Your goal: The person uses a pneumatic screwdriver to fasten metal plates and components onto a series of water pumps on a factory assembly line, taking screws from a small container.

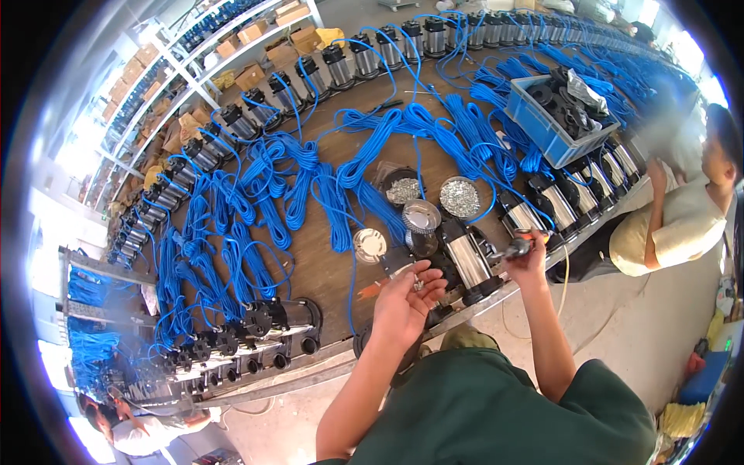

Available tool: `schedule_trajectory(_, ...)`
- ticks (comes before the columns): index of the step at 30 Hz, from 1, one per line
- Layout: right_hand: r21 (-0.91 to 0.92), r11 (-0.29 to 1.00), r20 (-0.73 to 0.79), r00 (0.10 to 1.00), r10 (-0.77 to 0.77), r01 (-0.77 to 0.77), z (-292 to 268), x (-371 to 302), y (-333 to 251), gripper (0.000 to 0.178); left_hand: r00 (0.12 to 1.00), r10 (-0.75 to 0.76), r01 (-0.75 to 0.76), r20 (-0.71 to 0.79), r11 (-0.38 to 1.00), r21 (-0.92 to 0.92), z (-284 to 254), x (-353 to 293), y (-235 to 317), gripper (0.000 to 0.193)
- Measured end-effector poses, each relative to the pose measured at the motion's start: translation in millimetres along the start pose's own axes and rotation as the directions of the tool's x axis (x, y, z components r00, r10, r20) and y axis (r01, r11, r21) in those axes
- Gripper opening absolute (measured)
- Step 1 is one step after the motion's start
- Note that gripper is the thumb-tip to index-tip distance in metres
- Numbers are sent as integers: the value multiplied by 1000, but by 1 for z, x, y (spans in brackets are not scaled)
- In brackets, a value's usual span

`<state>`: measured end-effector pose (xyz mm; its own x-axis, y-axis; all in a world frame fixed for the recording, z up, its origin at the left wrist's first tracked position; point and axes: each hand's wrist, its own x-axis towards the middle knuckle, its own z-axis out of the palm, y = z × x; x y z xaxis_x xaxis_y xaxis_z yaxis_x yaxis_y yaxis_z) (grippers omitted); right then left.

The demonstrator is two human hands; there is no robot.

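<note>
So the right hand [528, 263] is wrapped around a compact grey metal hand tool with an orange part [513, 248], held up just past the near edge of the brown work surface [322, 277]. Left hand [401, 304] is palm up-ish with the fingers curled in; honestly can't tell if it's pinching something small or just loosely bent. Between the two hands there's a shiny steel cylinder with black ends [469, 260], sitting right by the edge of the surface.

Just beyond the hands it's kinda crowded: a round dish full of small silver metal pieces [459, 198], a second, darker dish of similar bits [403, 191], a see-through round container [421, 216] and a flat cream-coloured disc [370, 245]. Blue cable bundles [370, 147] are all over the middle, and a blue plastic crate [559, 143] loaded with black parts is further off to the right. Also a co-worker in a pale yellow top [659, 232] over on the right side.
</note>
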<state>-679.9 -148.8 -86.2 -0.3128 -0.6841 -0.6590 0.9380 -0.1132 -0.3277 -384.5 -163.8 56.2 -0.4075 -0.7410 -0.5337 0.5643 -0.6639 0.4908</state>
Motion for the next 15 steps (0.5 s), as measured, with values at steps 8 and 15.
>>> schedule_trajectory(8, 210, 975, 329, 934, -142, 75, 54, -114, -25, 42, 993, -119, 74, 14, 699, 711, 47, 173, 1, 22)
schedule_trajectory(15, 45, 927, 189, 908, -375, 373, -1, -171, -19, 51, 992, -129, 98, -15, 672, 734, 11, 378, -53, 21)
